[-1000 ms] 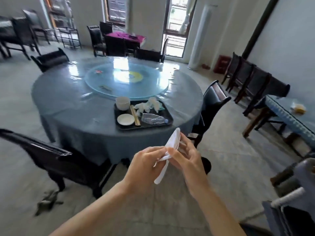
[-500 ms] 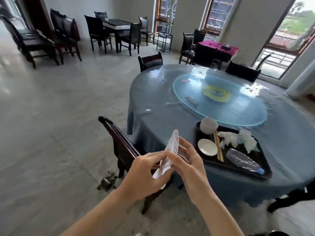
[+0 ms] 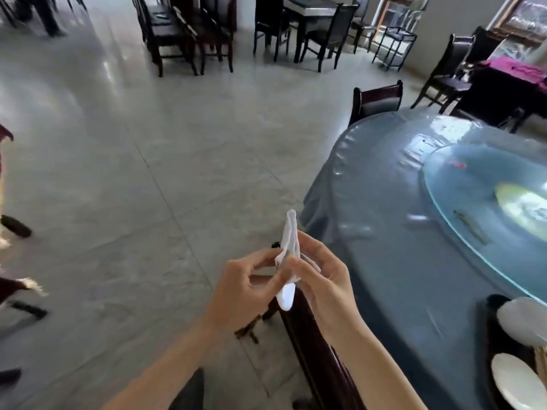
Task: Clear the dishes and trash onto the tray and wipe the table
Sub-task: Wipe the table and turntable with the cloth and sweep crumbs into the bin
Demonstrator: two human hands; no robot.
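1. A folded white cloth [image 3: 288, 255] stands upright between two bare hands, held in the air over the floor [image 3: 148, 173], just left of the round bench [image 3: 399, 232].
2. The left hand [image 3: 245, 291] pinches the cloth's lower part between thumb and curled fingers; the right hand [image 3: 322, 279] grips its right edge, fingertips pressed to the fabric.
3. The cloth's top pokes above both hands, and its lower end hangs below them in front of a dark wooden chair [image 3: 313, 350] tucked near the bench.
4. At the near right edge, a black tray [image 3: 497, 329] on the bench is cut off by the frame; only part of a bowl [image 3: 524, 324], a small white plate [image 3: 515, 383] and a sliver of chopsticks [image 3: 541, 359] show.
5. The glass turntable [image 3: 473, 202] runs out of view to the right, and motion blur smears the shapes at far left.
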